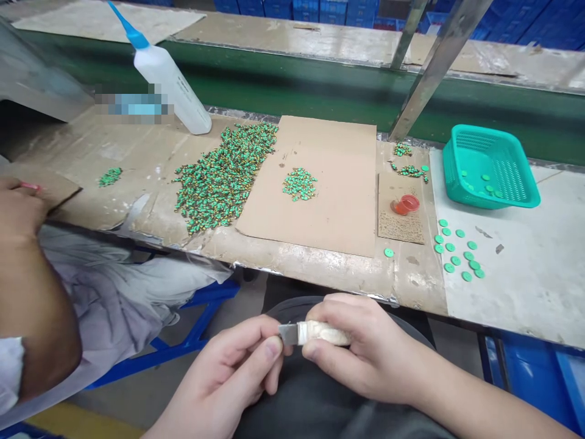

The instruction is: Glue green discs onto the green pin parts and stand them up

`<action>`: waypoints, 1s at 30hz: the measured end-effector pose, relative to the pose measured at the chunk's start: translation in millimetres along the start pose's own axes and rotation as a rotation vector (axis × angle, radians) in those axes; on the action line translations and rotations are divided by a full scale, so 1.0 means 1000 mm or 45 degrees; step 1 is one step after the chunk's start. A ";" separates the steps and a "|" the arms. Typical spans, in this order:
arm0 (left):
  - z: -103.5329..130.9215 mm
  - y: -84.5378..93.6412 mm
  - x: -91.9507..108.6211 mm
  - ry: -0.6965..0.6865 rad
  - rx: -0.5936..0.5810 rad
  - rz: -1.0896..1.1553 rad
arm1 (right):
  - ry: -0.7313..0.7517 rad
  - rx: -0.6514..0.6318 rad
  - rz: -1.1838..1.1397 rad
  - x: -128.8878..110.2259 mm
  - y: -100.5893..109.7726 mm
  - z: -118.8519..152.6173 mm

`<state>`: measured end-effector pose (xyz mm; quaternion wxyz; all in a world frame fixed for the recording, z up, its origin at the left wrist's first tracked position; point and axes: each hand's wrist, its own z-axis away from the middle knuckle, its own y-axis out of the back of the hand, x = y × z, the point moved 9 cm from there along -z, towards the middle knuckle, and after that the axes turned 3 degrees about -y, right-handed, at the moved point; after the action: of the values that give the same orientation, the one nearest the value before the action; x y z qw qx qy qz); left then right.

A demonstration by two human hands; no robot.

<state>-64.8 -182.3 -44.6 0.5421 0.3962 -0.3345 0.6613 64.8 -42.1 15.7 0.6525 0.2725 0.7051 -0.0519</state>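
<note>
Over my lap, my right hand (pixel 351 347) is wrapped round the pale, wrapped handle of a short knife (pixel 289 334) with a flat grey blade. The blade points left and meets the fingertips of my left hand (pixel 247 366). Thumb and fingers of that hand are pinched together at the blade's tip; whatever lies between them is hidden. Beyond my hands, a cardboard sheet (pixel 338 207) on the bench carries a small pile of green pieces (pixel 300 184). Left of it spreads a large heap of green and gold-coloured small parts (pixel 223 177).
A white bottle (pixel 176 91) with a blue nozzle leans at the back left. Rightward are a red cup (pixel 408 204), several green discs (pixel 456 260) and a teal basket (pixel 491 167) holding some discs. A co-worker's arm (pixel 36 292) rests at the left. A metal post (pixel 429 73) rises behind.
</note>
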 end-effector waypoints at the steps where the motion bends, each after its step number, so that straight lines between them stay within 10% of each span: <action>1: 0.001 0.002 -0.002 -0.008 0.002 -0.011 | 0.002 -0.005 -0.001 0.000 0.000 0.000; 8: 0.005 0.008 -0.009 -0.012 0.018 -0.049 | 0.019 0.217 0.128 0.001 0.019 0.004; 30: 0.002 -0.005 -0.016 0.065 -0.042 0.087 | -0.024 -0.040 -0.025 0.004 -0.005 0.004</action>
<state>-57.8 -190.4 -58.0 0.5339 0.3586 -0.3447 0.6838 66.3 -46.4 9.6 0.6629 0.2549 0.7022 -0.0498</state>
